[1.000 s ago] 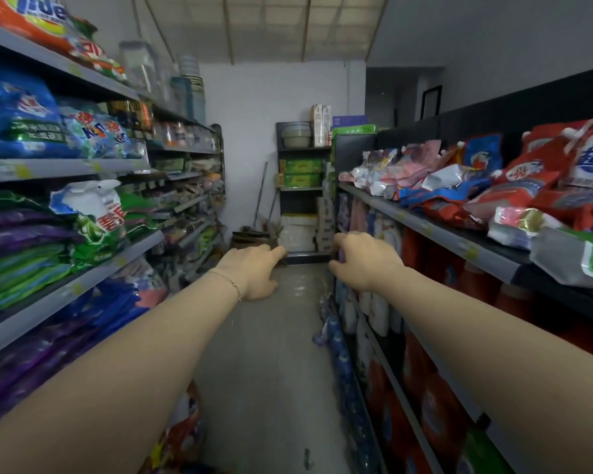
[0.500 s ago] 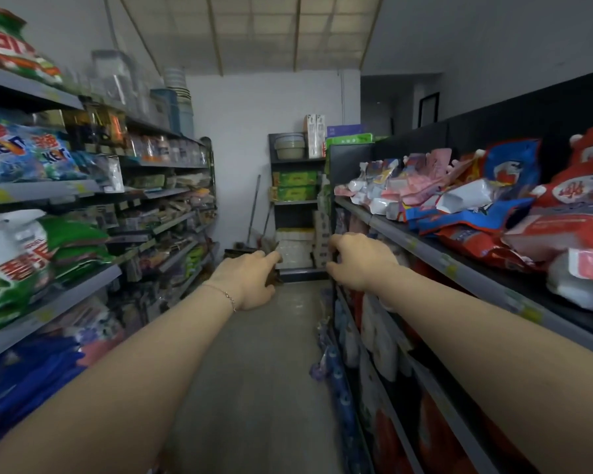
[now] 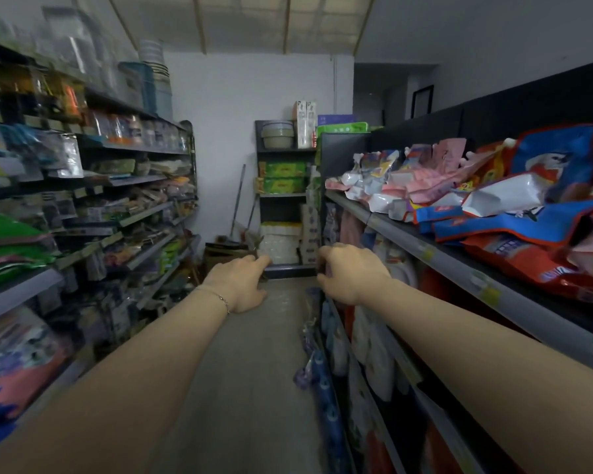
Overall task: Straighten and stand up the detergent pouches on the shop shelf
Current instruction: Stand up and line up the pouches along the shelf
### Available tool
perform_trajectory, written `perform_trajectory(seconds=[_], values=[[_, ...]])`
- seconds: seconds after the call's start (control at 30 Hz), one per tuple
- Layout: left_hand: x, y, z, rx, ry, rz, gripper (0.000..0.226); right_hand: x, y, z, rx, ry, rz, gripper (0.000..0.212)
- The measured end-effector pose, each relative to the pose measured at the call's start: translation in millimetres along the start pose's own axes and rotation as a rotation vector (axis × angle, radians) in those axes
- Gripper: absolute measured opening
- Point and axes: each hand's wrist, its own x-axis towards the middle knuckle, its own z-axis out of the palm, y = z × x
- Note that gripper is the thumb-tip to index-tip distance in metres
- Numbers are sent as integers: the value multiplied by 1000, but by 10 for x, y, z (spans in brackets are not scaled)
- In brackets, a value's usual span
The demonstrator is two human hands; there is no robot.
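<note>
The aisle is dim, with soft light from the ceiling panels [image 3: 281,25] and the white back wall [image 3: 226,131] the brightest patch. The left shelves [image 3: 21,295] are smeared by motion blur, labels unreadable. The pouches [image 3: 514,227] on the right shelf [image 3: 459,268] look sharper, one white one catching faint glare. Below that shelf lies deep shadow. The wide lens bows shelf edges and stretches the forearms [image 3: 134,388].

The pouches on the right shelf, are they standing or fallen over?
Mostly fallen: the pouches lie flat, heaped over each other on the shelf.
</note>
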Motion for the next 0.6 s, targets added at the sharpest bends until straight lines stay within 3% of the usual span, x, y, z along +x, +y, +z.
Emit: perform_trajectory(seconds=[0.27,0.6], values=[[1334,-454,286,50,22,76,55,1311,360,447,-5,17,35,33],[3016,-1354,444,35,62,32,58,3098,623,895,13,48,45,38]])
